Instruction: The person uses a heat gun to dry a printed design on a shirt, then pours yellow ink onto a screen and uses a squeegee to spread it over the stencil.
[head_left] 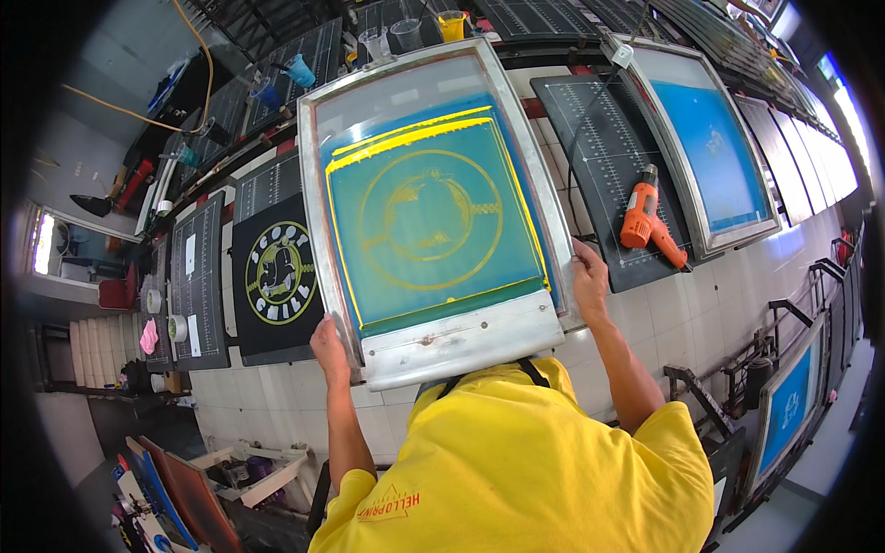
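Note:
A screen-printing frame (pixel 311 175) with a teal mesh lies in front of me, streaked with yellow ink along the far and side edges of its printing area. A round design with a figure shows through the mesh. Across its near end rests a wide squeegee (pixel 466 330) with a pale metal holder and a green blade. My left hand (pixel 330 350) grips the frame's left side near the close corner. On the opposite side, my right hand (pixel 590 281) is closed around the frame's edge. Both hands' fingertips are partly hidden, and neither hand holds the squeegee.
Left of the frame, a black printed fabric (pixel 279 272) lies on a board. An orange heat gun (pixel 643 217) rests on a dark board (pixel 599 152) to the right. Beyond it leans a blue screen (pixel 710 147). Plastic cups, one a yellow cup (pixel 452 27), stand at the far end.

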